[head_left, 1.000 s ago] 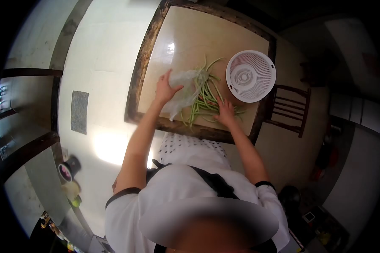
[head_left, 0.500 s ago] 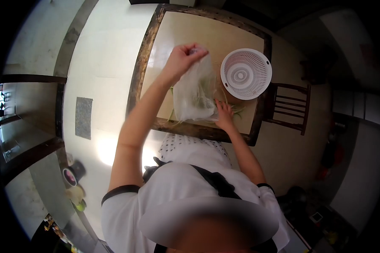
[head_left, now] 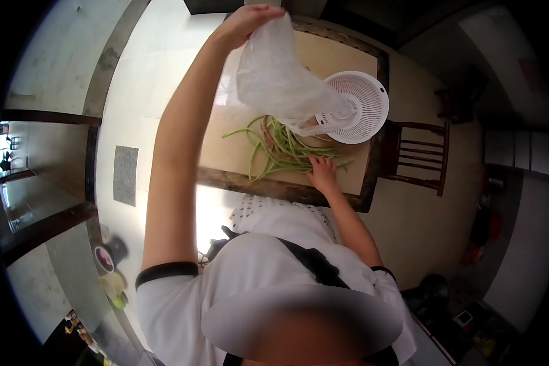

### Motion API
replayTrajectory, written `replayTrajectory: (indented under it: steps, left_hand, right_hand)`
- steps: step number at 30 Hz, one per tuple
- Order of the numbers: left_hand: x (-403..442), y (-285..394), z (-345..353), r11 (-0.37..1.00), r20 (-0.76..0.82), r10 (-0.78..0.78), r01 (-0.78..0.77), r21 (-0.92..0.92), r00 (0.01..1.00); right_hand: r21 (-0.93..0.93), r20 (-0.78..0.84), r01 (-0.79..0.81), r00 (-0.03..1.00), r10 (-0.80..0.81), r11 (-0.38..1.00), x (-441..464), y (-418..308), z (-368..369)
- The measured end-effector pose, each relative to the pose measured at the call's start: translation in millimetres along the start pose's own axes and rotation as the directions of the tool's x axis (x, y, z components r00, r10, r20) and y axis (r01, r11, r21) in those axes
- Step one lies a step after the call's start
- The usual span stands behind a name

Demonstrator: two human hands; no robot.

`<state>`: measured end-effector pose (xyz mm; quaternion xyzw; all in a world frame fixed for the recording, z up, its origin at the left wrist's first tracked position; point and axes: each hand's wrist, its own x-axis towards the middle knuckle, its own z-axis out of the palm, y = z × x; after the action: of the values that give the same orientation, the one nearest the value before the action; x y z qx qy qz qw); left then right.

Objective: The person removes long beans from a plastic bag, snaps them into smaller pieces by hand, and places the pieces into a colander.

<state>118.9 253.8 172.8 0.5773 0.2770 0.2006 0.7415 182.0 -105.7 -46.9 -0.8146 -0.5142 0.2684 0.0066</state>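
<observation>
My left hand (head_left: 253, 23) is raised high over the far left part of the table, its fingers closed on a translucent white plastic bag (head_left: 274, 73). The bag hangs down and stretches toward the right, its lower end in front of part of a white plastic colander (head_left: 369, 116). A loose pile of long green beans (head_left: 280, 149) lies on the table below the bag, a few of them brownish. Low on the table, my right hand (head_left: 323, 172) rests at the right end of the pile, fingers apart and touching the beans.
The table (head_left: 226, 177) has a dark, rough wooden edge around a pale top. A wooden chair (head_left: 415, 155) stands at its right side. On the floor to the left are a grey mat (head_left: 125, 175) and a dark bucket (head_left: 110, 254) with something pink inside.
My left hand has moved up and away, lifting the bag off the beans, which now lie uncovered on the table. My right hand has stayed nearly in place.
</observation>
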Motion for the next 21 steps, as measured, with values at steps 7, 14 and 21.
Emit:
replayTrajectory:
  steps: [7,14,21]
  left_hand:
    - [-23.4,-162.1,-74.7,-0.093,-0.194,-0.355,0.172,0.981,0.914]
    - [-110.8,-245.8,-164.4,0.783,-0.422,-0.527,0.614,0.094,0.737]
    - [-201.7,-287.9,-173.2,0.782,-0.519,-0.544,0.173,-0.600,0.659]
  right_hand:
    - [0.074,-0.080,-0.009,0.997,0.015,0.997,-5.0,-17.3,-8.9]
    - [0.139,-0.056,0.050,0.998,-0.042,0.989,-2.3,-24.4,-8.6]
    - [0.235,-0.204,0.070,0.979,-0.022,0.970,-0.7,-14.4,-1.5]
